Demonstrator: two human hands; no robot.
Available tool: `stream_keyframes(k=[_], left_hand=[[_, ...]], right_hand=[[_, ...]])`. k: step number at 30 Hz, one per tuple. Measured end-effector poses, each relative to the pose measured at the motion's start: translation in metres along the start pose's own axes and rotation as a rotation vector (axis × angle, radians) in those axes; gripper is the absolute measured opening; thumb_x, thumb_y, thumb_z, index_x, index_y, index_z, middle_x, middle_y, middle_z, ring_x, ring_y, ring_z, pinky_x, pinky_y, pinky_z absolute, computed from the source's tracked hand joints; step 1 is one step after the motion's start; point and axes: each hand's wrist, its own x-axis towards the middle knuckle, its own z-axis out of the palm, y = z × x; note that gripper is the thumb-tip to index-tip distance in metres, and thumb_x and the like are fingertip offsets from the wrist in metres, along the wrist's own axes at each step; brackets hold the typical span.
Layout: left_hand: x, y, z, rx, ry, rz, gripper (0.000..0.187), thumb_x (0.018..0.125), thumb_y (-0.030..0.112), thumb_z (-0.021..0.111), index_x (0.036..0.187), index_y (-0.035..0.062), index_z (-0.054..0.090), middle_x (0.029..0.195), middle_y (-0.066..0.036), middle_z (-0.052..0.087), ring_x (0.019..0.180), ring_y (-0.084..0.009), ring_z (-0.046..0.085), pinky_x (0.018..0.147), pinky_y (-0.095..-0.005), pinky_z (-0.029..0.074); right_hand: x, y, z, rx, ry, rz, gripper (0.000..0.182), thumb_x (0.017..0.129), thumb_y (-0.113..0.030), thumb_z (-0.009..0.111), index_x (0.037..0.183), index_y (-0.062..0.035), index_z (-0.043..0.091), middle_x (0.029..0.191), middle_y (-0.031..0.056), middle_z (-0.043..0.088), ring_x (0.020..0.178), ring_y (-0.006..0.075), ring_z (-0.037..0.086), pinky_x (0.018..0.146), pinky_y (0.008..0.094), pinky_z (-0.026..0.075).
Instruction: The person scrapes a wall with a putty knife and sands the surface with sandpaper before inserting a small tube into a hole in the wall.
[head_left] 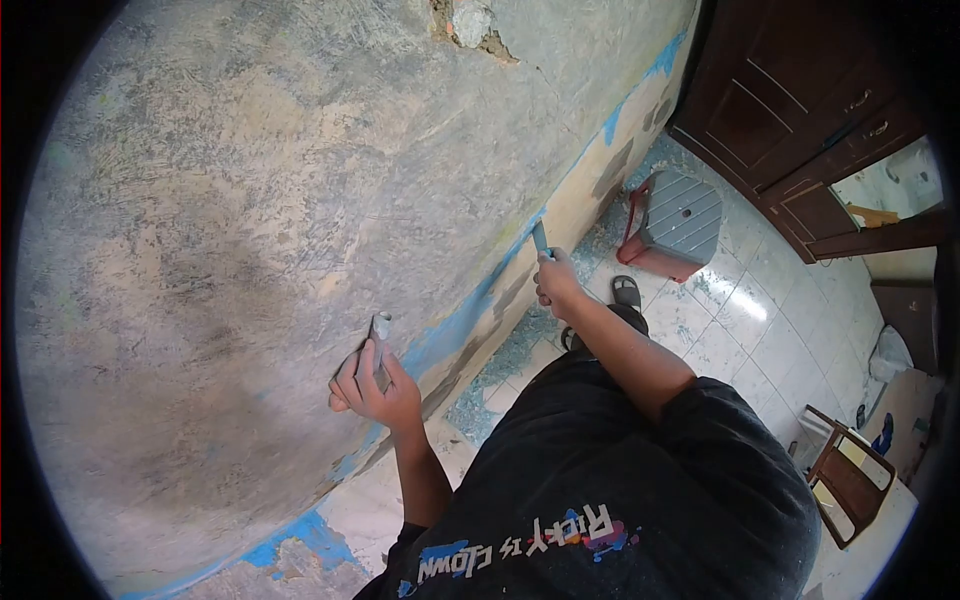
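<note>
A scraper point(540, 236) with a flat blade is gripped in my right hand point(560, 283). Its tip rests at the edge of a strip of peeling blue paint point(478, 295) low on the wall point(230, 180). My left hand point(378, 388) is raised against the bare grey and beige plaster, fingers closed round a short grey tool point(381, 325) with a pale, rounded end pointing up. Most of that tool is hidden by the fingers, and I cannot tell its kind. Blue paint also clings in patches along the lower wall.
A grey-topped step stool point(683, 222) with red sides stands on the tiled floor point(745, 345). Paint flakes point(505, 365) litter the wall's foot. Dark wooden cabinets point(790, 110) line the far side; a wooden chair point(850, 478) is at lower right. A broken hole point(472, 25) marks the wall.
</note>
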Motion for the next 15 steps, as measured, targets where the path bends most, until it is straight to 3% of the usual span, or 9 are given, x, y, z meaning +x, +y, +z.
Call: stream_keyframes(k=[15], left_hand=[[-0.001, -0.001, 0.000, -0.009, -0.018, 0.019, 0.026, 0.081, 0.005, 0.077, 0.106, 0.0056, 0.073, 0.103, -0.007, 0.065, 0.096, -0.0264, 0.057, 0.087, -0.0413, 0.032]], right_hand=[[0.002, -0.007, 0.012, 0.069, 0.047, 0.071, 0.018, 0.105, -0.027, 0.044, 0.111, -0.0098, 0.046, 0.075, 0.0042, 0.044, 0.055, 0.0138, 0.042, 0.043, 0.0295, 0.030]])
